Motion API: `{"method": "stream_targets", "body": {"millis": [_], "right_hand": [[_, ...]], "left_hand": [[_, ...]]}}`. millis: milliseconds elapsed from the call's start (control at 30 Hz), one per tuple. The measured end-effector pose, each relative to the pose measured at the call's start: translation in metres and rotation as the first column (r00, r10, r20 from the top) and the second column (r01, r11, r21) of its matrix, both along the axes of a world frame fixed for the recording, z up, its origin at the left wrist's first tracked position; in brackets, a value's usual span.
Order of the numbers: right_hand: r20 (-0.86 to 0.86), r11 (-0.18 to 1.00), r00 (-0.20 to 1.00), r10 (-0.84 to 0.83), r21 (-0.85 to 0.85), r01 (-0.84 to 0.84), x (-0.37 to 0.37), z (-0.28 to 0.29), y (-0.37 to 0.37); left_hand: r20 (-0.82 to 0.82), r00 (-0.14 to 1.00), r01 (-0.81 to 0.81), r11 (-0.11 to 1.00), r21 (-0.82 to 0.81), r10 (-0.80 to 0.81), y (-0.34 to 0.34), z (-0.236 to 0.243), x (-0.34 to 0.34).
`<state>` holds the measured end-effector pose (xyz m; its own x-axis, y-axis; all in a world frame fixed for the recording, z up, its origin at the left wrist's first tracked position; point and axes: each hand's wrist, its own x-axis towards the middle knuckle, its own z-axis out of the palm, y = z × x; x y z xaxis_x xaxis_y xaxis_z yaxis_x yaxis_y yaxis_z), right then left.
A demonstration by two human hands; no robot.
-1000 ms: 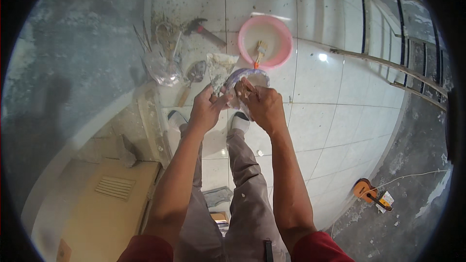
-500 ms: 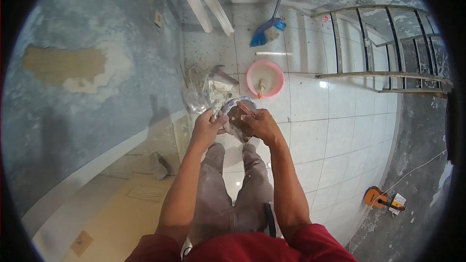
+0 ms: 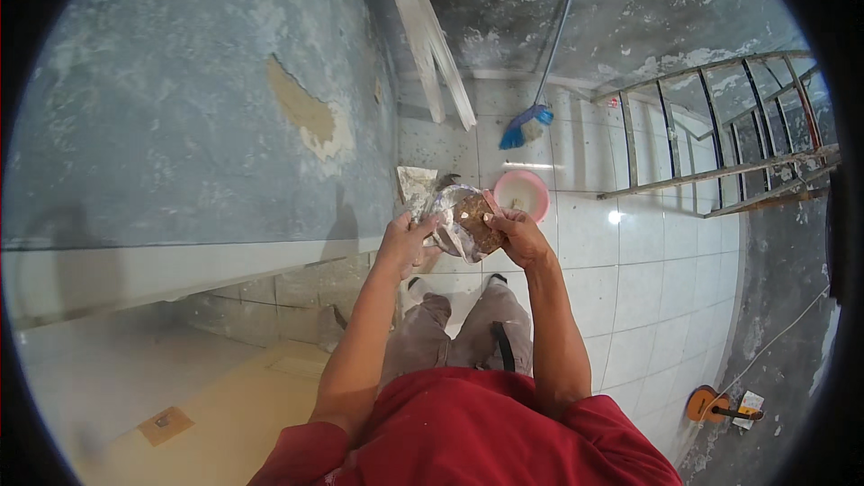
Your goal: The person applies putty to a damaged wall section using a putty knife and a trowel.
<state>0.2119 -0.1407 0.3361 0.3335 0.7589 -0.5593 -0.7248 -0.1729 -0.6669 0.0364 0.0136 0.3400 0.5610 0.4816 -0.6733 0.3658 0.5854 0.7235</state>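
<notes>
Both my hands are raised in front of me, above the tiled floor. My left hand (image 3: 405,241) is closed at the edge of a crumpled, white-smeared plastic bag (image 3: 453,232). A wide scraper blade (image 3: 417,184) coated in whitish paste sticks up from the same hand; its handle is hidden by the fingers. My right hand (image 3: 522,236) grips a brown, rusty-looking flat scraper (image 3: 481,227) by its reddish edge. White lumps cling to its face, and it lies against the bag's opening. What the bag contains is not clear.
Beyond my hands stands a pink basin (image 3: 541,187), with a blue broom (image 3: 526,129) behind it. Long white boards (image 3: 421,31) lean at the back corner. A ladder (image 3: 720,175) is on the right. The left wall (image 3: 207,126) has a bare patch. A small guitar (image 3: 702,403) lies lower right.
My view has shifted, so floor things sit lower in it. My right hand has drawn the brown scraper up and turned its broad face into view. My left hand keeps its hold.
</notes>
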Motion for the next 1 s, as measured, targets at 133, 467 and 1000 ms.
{"method": "stream_targets", "body": {"millis": [133,467,1000], "right_hand": [[-0.050,0.997,0.999,-0.001,0.083,0.005,0.000,0.026,0.005],[-0.142,0.968,0.989,0.037,0.250,-0.001,0.003,0.028,0.133],[0.712,0.988,0.686,-0.149,0.142,0.067,-0.110,0.012,0.235]], "left_hand": [[0.077,0.977,-0.194,0.980,-0.042,0.197,-0.013,0.021,-0.024],[0.093,0.900,-0.426,0.904,-0.015,0.426,-0.011,0.023,-0.079],[-0.187,0.788,-0.604,0.796,-0.048,0.586,-0.112,0.032,-0.199]]}}
